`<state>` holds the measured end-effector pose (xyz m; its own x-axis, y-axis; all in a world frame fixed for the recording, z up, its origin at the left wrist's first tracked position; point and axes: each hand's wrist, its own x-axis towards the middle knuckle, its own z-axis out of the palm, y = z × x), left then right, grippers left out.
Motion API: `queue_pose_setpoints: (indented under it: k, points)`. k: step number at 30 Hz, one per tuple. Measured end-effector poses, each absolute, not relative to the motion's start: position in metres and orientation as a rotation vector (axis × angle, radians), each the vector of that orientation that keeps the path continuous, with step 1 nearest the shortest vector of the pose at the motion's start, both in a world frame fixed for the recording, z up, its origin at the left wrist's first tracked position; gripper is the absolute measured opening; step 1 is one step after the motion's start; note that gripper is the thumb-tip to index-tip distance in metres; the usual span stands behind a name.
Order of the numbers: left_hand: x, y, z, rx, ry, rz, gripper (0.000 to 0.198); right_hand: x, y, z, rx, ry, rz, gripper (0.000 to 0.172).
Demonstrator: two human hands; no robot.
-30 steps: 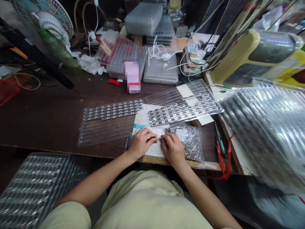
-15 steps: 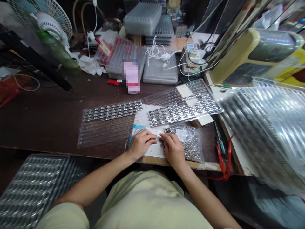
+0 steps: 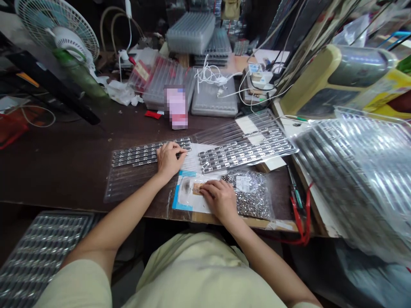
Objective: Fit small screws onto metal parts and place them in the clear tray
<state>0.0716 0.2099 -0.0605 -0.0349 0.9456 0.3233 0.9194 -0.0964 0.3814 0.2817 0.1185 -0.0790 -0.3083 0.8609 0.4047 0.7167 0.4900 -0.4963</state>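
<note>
My left hand (image 3: pixel 169 157) rests on the right end of the left clear plastic tray (image 3: pixel 135 177), fingers curled in a pinch over its rows of small metal parts (image 3: pixel 138 153); what the fingertips hold is too small to make out. My right hand (image 3: pixel 217 198) lies fingers down on a white sheet with a blue edge (image 3: pixel 186 197), touching a small tan piece (image 3: pixel 196 188). Just right of it sits a clear bag of tiny metal parts (image 3: pixel 253 194). A second clear tray with filled rows (image 3: pixel 247 147) lies beyond the right hand.
Stacked plastic trays (image 3: pixel 192 30), white cables (image 3: pixel 218 79) and a blurred pink box (image 3: pixel 176 107) stand at the back of the dark wooden table (image 3: pixel 58 162). A fan (image 3: pixel 61 32) is at back left. Bagged trays (image 3: pixel 359 179) fill the right; another tray (image 3: pixel 41 252) sits low left.
My left hand left the white sheet and moved up and left onto the left tray's filled rows. The right hand shifted slightly left on the sheet. The view tilted down a little.
</note>
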Motion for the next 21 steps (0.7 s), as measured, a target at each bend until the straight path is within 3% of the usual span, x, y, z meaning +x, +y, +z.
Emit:
queue_pose_setpoints:
  k: [7, 14, 18, 21]
  points:
    - [0.081, 0.208, -0.048, 2.224, 1.985, 0.823, 0.016, 0.281, 0.118, -0.078, -1.308, -2.175, 0.246, 0.014]
    - [0.12, 0.24, -0.044, 2.272, 1.784, 0.619, 0.015, 0.302, 0.105, -0.073, -1.429, -2.336, -0.081, 0.023]
    - [0.106, 0.231, -0.043, 2.069, 1.728, 0.833, 0.013, 0.31, 0.099, -0.076, -1.42, -2.374, -0.098, 0.013]
    - [0.089, 0.207, -0.042, 1.719, 1.521, 0.969, 0.023, 0.307, 0.103, -0.078, -1.432, -2.361, -0.14, 0.012]
